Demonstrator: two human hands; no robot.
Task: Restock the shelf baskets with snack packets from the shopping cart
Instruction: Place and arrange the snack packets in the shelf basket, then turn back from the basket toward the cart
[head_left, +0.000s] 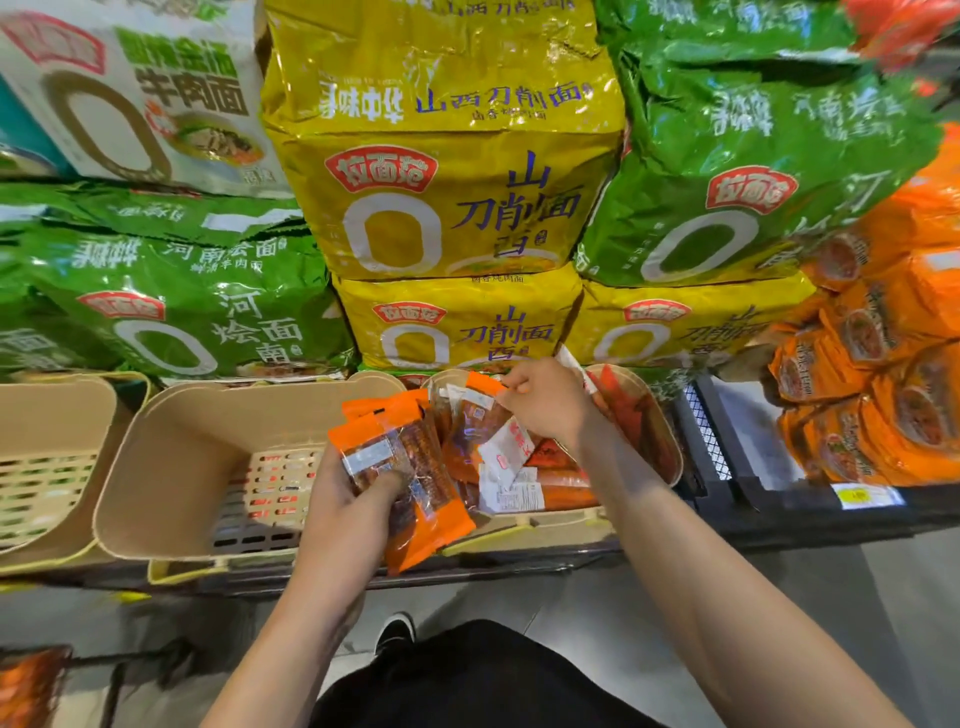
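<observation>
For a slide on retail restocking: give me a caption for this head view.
Left hand grips a stack of orange snack packets while right hand places one in the basket.

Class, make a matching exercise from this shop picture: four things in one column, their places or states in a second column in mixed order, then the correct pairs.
Things
1. left hand
2. right hand
3. middle basket
4. yellow noodle bags

Places or states
A. stacked on the shelf behind the baskets
B. grips a bunch of orange snack packets
C. almost bare, its slotted floor showing
D. pinches a packet over the right basket

Pairs: 1-B, 2-D, 3-C, 4-A
</observation>
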